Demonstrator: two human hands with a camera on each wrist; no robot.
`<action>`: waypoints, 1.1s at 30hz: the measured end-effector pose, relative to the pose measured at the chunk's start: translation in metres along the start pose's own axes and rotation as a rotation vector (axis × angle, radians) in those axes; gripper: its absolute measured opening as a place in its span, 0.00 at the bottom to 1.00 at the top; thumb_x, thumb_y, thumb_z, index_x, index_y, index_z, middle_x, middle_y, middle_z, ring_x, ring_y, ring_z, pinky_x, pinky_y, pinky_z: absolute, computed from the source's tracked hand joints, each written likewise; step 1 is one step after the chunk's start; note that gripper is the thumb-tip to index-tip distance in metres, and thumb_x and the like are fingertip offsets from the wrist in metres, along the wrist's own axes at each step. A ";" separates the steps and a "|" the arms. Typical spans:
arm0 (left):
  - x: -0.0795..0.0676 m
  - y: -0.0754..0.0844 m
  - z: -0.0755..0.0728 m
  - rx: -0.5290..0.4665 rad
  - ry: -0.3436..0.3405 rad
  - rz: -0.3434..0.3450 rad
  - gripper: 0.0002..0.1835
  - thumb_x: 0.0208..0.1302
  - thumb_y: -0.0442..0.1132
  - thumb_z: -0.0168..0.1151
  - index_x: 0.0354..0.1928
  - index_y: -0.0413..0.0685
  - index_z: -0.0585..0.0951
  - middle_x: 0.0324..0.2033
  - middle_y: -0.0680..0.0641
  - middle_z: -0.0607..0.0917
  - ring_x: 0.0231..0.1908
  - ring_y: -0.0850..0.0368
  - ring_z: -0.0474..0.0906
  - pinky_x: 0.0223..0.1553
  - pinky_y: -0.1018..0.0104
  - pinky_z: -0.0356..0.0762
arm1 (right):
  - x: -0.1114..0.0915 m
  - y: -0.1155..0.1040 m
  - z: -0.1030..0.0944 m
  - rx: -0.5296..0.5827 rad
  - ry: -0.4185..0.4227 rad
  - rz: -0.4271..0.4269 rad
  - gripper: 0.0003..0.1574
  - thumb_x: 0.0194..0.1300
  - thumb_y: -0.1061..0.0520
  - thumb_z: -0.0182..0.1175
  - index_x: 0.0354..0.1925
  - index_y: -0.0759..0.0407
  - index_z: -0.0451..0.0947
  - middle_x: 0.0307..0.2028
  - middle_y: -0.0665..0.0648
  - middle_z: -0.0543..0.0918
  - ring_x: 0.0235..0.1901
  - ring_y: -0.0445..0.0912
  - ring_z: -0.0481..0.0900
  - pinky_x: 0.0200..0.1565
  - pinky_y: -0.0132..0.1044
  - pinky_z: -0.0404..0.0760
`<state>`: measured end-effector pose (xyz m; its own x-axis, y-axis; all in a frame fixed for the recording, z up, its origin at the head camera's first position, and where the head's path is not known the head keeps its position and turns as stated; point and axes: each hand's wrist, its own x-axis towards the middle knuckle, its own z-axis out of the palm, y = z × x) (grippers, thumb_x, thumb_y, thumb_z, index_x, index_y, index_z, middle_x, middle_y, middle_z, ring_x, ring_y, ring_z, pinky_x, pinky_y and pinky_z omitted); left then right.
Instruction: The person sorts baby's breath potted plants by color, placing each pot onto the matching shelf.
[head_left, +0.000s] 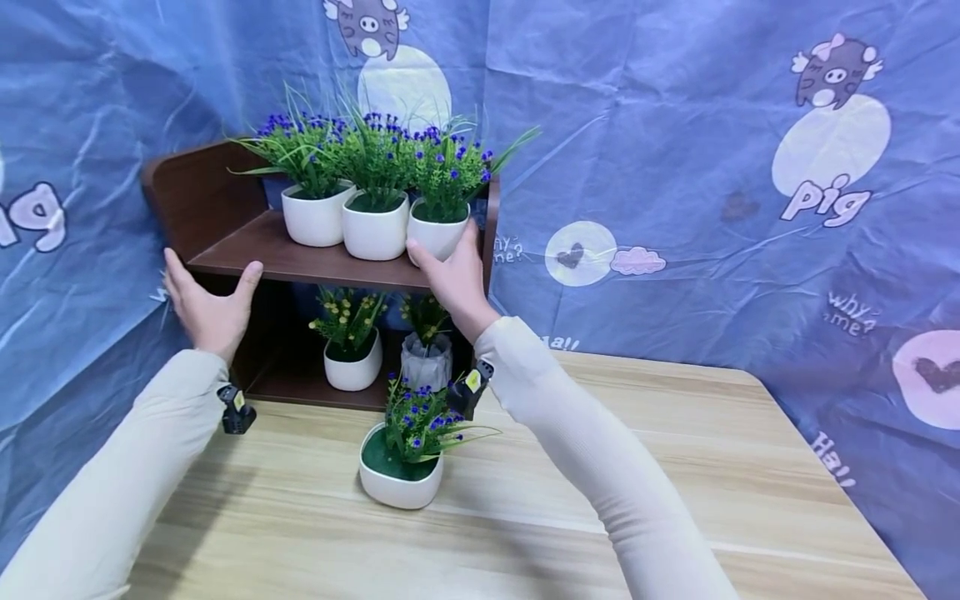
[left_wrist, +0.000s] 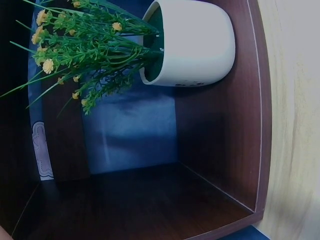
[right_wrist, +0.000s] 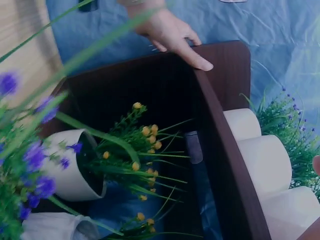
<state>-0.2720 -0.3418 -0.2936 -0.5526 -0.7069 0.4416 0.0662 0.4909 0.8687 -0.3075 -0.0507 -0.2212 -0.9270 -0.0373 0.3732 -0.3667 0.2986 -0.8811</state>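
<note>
My right hand (head_left: 459, 282) holds the rightmost white flowerpot (head_left: 435, 240) of purple flowers on the upper board of a brown shelf (head_left: 262, 246), its thumb in front and fingers round the right side. Beside that pot stand a middle flowerpot (head_left: 375, 231) and a left flowerpot (head_left: 318, 218), alike and in a row. At the shelf's left front corner, my left hand (head_left: 212, 315) is spread, its thumb resting on the board's front edge and its fingers along the outer side, as the right wrist view also shows.
In the lower compartment sit a white pot (head_left: 352, 367) with yellow flowers and a grey-wrapped pot (head_left: 426, 362). Another white pot (head_left: 401, 487) with purple flowers stands on the wooden table (head_left: 600, 500) before the shelf. A blue printed cloth (head_left: 637, 167) hangs behind.
</note>
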 end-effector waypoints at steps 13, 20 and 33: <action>0.000 0.001 -0.004 0.000 -0.015 -0.008 0.55 0.42 0.65 0.61 0.68 0.66 0.39 0.68 0.57 0.41 0.66 0.63 0.33 0.63 0.67 0.33 | 0.015 0.000 0.004 0.039 -0.021 -0.006 0.60 0.50 0.48 0.64 0.68 0.54 0.37 0.61 0.55 0.60 0.55 0.45 0.64 0.54 0.36 0.64; -0.001 0.000 -0.002 0.013 -0.003 0.019 0.56 0.41 0.66 0.62 0.68 0.64 0.40 0.68 0.57 0.43 0.66 0.64 0.35 0.63 0.69 0.35 | 0.022 0.002 0.003 0.043 -0.070 0.023 0.57 0.51 0.49 0.64 0.68 0.54 0.40 0.63 0.54 0.57 0.57 0.45 0.62 0.55 0.37 0.64; 0.001 -0.002 0.000 0.013 0.018 0.039 0.56 0.40 0.66 0.62 0.68 0.63 0.42 0.67 0.56 0.45 0.66 0.65 0.37 0.63 0.71 0.37 | 0.033 0.005 0.002 0.034 -0.225 0.008 0.52 0.52 0.50 0.63 0.67 0.55 0.45 0.62 0.53 0.60 0.58 0.43 0.63 0.55 0.35 0.64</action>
<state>-0.2726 -0.3441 -0.2946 -0.5350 -0.6957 0.4793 0.0770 0.5248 0.8477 -0.3400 -0.0523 -0.2134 -0.9225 -0.2485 0.2953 -0.3584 0.2678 -0.8943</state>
